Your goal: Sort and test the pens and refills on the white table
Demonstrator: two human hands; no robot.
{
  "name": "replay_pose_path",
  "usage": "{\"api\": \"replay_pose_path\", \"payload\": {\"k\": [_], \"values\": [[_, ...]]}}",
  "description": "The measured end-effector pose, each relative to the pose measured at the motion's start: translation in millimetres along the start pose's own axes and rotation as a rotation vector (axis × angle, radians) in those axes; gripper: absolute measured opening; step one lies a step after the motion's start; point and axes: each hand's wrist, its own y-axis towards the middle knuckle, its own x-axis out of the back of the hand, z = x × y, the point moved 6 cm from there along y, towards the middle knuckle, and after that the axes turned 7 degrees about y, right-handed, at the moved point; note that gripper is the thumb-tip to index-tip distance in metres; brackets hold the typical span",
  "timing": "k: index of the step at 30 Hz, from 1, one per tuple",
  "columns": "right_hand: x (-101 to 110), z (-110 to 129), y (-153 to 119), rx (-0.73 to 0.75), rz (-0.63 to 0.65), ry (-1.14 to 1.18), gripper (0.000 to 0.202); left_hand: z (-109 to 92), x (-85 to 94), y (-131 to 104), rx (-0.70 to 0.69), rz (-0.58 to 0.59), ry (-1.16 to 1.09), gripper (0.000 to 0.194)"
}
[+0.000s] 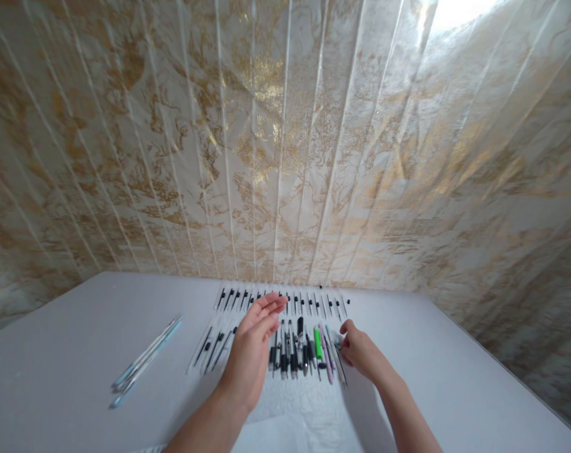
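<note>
A draped wall covering with gold patterning rises behind a pale table. On the table, a row of pens lies side by side between the hands: clear-and-black pens, a green-bodied pen and a lilac pen. They look light and stiff, likely smooth enough to roll, so a pinch at mid-barrel should suit them. The slim refill-like sticks in the far row seem thinner and easier to bend, best taken near their black pieces. The left hand is raised, its fingers loosely together and seemingly bare; the right hand has thumb and forefinger curled close at the row's right end, but whether they grip anything I cannot tell. Long pale-blue sticks lie apart at left. No box or cup can be made out.
</note>
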Motion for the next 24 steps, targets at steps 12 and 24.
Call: {"api": "replay_pose_path", "payload": {"k": [12,24], "values": [[18.3,14.3,-12.5,0.065,-0.008,0.018,0.025,-6.5,37.3,57.6,-0.147,-0.075,0.529,0.029],[-39.1,173.8,-135.2,0.73,0.24,0.08,0.03,-60.2,241.9,79.2,0.132,-0.316,1.333,0.033]]}}
